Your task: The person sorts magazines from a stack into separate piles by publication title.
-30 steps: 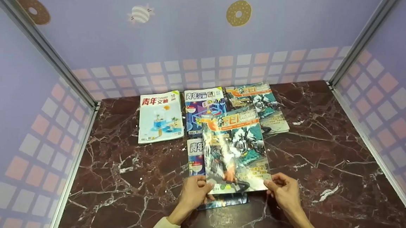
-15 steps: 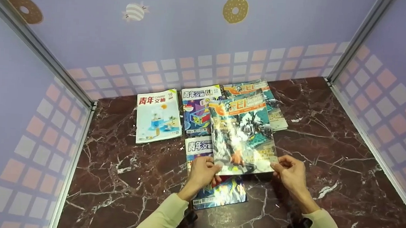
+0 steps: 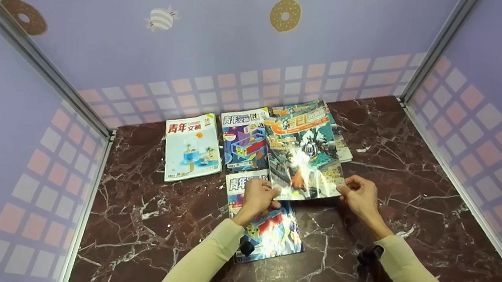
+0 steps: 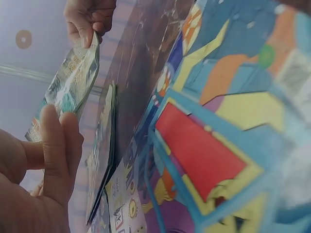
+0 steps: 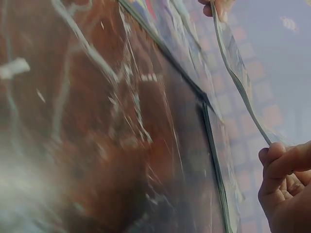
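Both hands hold a glossy magazine (image 3: 304,157) with an orange title band and a teal cover by its near corners. My left hand (image 3: 259,200) pinches the near left corner, and my right hand (image 3: 361,198) pinches the near right one. In the right wrist view the held magazine (image 5: 238,80) is raised above the table, its edge slightly bowed. From the head it overlaps a matching magazine (image 3: 344,149) lying at the back right. Below my left hand lies a blue and purple magazine (image 3: 271,234), its upper part partly covered by that hand.
A white magazine (image 3: 193,150) with a beach picture lies at the back left. Beside it is a purple magazine (image 3: 244,145), partly overlapped by the held one. The dark red marbled table (image 3: 150,222) is bounded by lilac panels (image 3: 222,34) at the back and both sides.
Both hands have carried the held magazine away from me and slightly right, toward the matching magazine at the back. More of the blue and purple magazine below now shows.
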Available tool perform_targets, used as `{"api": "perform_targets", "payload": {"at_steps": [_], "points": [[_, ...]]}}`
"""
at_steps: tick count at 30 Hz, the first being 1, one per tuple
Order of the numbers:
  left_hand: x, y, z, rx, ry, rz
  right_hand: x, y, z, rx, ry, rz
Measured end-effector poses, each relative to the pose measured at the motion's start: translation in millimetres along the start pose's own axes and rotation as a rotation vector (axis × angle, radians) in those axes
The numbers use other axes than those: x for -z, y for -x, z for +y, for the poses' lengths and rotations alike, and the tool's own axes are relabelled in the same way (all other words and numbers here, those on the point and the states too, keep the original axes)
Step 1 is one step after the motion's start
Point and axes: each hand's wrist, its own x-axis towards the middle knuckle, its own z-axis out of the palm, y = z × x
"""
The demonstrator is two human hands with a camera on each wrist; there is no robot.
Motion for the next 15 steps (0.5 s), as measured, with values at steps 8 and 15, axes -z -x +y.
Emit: {"api": "perform_targets", "payload": {"at_steps": [8,15], "points": [[-13.4,-32.8,7.9,0.001,0.006,0.029,3,-29.9,5,0.031,0.049,0.01],[-20.0,-53.2,12.0,-0.029,-0.016,0.004,4,-50.1,8,0.028,0.112,0.021]]}}
